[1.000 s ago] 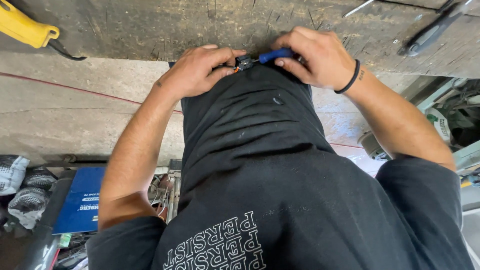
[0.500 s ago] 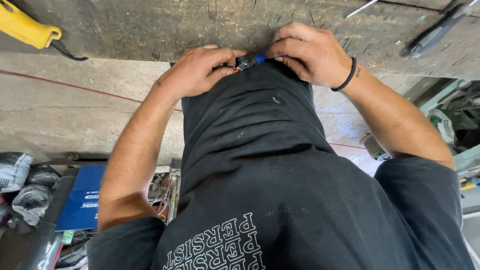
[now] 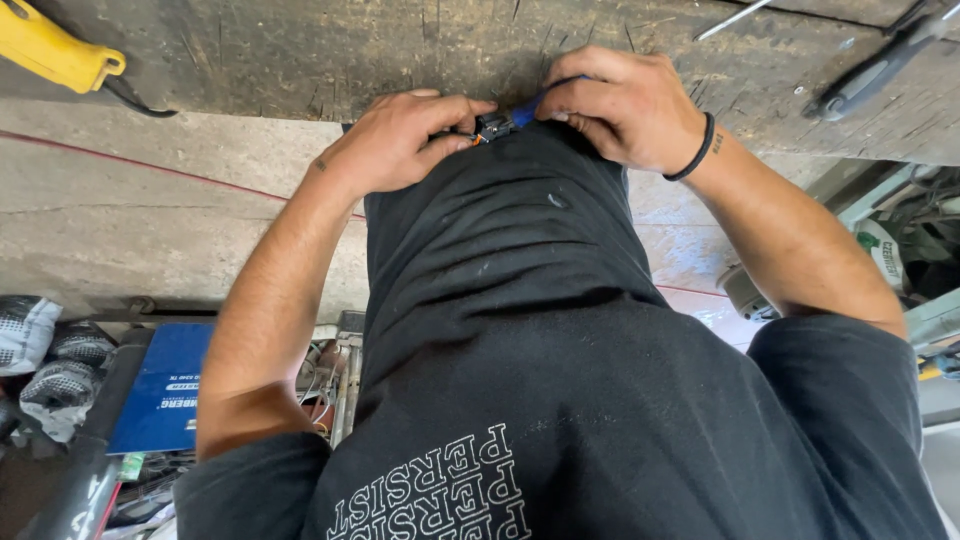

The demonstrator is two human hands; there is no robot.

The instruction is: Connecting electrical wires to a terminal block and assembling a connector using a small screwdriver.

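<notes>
At bench edge, right hand (image 3: pixel 625 105) grips blue-handled tool (image 3: pixel 527 107), fingers curled.

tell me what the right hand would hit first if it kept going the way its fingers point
The right hand points toward the left hand, with the blue-handled tool it grips leading. It would probably meet the small part pinched in the left hand's fingers first, then that hand. Depth is hard to judge.

Two hands (image 3: pixel 400 140) (image 3: pixel 620 110) — perhaps two gloves (image 3: pixel 55 375) — one blue-handled tool (image 3: pixel 525 108).
</notes>
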